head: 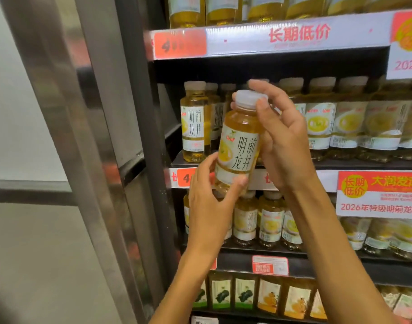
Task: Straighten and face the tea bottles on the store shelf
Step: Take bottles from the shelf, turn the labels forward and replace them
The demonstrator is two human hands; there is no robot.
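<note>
— Which bottle is being handled?

— One tea bottle [238, 146], centre of the frame, held tilted in front of the middle shelf [340, 165], label facing out. The left hand [208, 206] grips its base, fingers [239, 183] curled round it; the right hand [282, 139] pinches the white cap [250, 97].

— So which step is this?

— Facing, I'd say: it's off the shelf, being turned. A gap shows in the front row, right of the end bottle [194, 122] at centre left.

— And next?

— Probably stand it upright in that gap, label forward, level with the neighbouring bottles [349, 120] to the right. The red price strip [270, 37] sits above.
</note>
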